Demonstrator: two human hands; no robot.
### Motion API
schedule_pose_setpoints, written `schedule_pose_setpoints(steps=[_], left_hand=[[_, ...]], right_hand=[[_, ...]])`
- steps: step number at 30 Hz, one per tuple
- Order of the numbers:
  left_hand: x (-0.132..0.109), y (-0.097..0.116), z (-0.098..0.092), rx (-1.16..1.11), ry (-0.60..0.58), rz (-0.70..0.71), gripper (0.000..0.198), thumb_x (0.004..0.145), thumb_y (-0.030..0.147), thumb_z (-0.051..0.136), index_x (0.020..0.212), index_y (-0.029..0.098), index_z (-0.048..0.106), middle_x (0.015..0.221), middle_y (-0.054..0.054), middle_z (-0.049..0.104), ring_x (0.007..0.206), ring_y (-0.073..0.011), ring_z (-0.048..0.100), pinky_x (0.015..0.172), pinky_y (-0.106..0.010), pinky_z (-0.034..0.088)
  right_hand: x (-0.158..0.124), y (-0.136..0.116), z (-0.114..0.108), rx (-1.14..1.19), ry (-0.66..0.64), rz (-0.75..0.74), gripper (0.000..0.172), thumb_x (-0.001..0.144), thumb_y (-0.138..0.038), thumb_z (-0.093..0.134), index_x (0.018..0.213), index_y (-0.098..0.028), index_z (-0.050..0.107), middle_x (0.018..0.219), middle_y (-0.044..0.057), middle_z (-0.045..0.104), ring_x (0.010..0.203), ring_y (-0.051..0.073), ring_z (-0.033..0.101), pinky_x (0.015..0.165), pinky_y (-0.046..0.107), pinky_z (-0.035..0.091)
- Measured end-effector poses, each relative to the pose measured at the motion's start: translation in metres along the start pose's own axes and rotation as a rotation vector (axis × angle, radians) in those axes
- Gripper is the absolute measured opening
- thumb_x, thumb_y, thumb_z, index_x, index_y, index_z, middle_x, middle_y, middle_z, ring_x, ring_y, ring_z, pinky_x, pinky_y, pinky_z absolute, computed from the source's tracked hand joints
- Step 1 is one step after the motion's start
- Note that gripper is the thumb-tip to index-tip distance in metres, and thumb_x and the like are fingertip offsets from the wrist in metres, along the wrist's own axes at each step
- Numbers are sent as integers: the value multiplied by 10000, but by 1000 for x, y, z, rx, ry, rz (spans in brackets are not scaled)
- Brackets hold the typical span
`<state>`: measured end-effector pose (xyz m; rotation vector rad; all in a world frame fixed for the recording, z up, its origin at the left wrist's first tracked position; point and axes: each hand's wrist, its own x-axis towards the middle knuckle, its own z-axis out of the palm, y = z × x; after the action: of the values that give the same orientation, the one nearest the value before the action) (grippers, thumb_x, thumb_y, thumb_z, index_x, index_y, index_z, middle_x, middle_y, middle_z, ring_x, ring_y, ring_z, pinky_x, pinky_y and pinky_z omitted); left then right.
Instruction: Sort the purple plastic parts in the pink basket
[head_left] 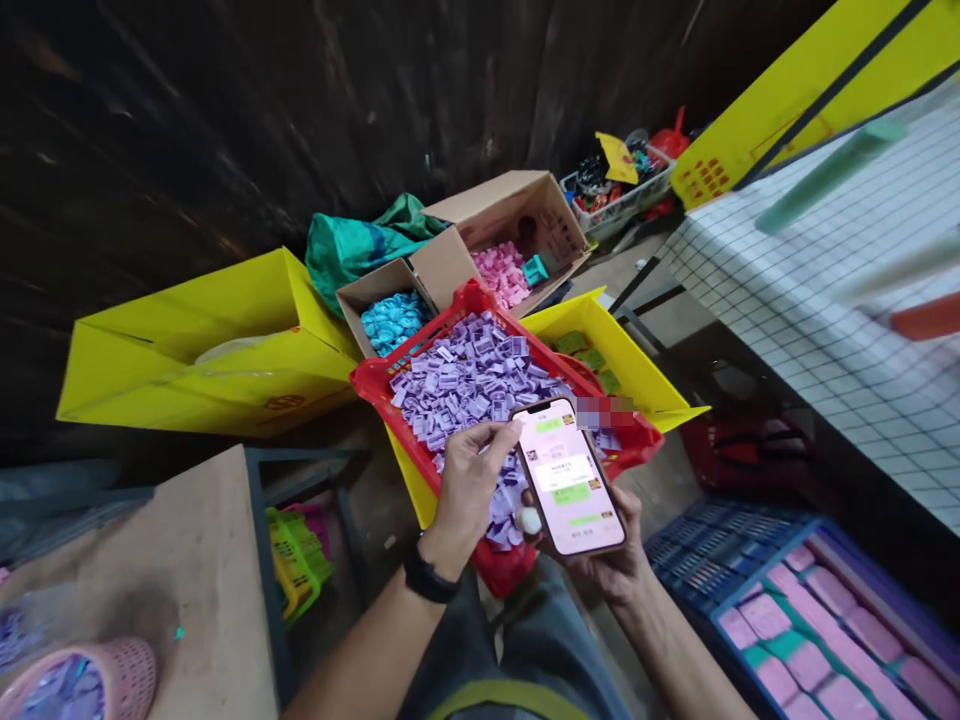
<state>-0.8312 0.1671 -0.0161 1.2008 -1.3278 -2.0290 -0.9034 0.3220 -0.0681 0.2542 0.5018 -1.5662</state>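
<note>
My right hand (616, 560) holds a smartphone (570, 478) from beneath, its lit pink screen facing me. My left hand (471, 482) wears a black wristband and touches the phone's upper left edge with thumb and forefinger. Both hands hover over a red tray (375, 382) full of small purple plastic pieces (469, 380). My lap in dark trousers shows below the phone.
Cardboard boxes of blue pieces (395, 320) and pink pieces (502, 272) stand behind the tray. Yellow bins (225, 350) flank it. A wooden board (187, 570) lies at left with a pink basket (120, 680). A blue crate (825, 620) with pink blocks sits at right, under a grid-patterned surface (825, 320).
</note>
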Motion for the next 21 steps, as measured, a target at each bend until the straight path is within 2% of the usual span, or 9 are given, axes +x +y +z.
schedule_pose_setpoints(steps=[6,10,14,16,18,21], left_hand=[[-6,6,30,58,-42,17,246,727,394,762,679,154,737,690,-10,697,676,-133,562,676,-254,428],[-7,5,42,99,-110,26,240,728,382,743,669,151,718,692,-9,677,684,-131,552,676,-255,421],[-15,7,48,114,-207,12,322,788,442,691,646,154,671,687,-21,646,700,-147,559,671,-265,423],[-22,8,48,89,-280,-16,303,809,440,674,717,151,684,748,-34,667,744,-161,587,700,-271,448],[-31,9,46,44,-371,-53,258,786,392,709,874,150,700,865,-48,700,816,-173,617,753,-273,476],[-44,7,45,14,-480,-107,421,693,287,789,1071,163,650,1003,-61,712,928,-191,639,814,-278,504]], right_hand=[[-21,-12,-1,32,-12,-60,568,681,-645,788,1068,-233,736,1052,113,777,1180,357,648,1071,634,473],[-34,-10,0,52,-10,-132,549,699,-640,775,1075,-243,734,1080,115,769,1194,356,635,1064,643,470],[-46,-5,7,64,32,-208,568,681,-656,779,1077,-250,737,1056,110,771,1162,355,648,1053,651,471],[-51,-2,10,69,57,-235,546,670,-646,796,1046,-253,753,1029,105,779,1123,354,666,1054,651,470],[-55,1,12,78,84,-276,510,665,-626,816,1017,-261,765,1027,92,786,1110,350,673,1065,646,467],[-60,4,10,106,128,-353,450,644,-583,856,979,-294,778,1017,40,798,1137,331,667,1101,617,461]])
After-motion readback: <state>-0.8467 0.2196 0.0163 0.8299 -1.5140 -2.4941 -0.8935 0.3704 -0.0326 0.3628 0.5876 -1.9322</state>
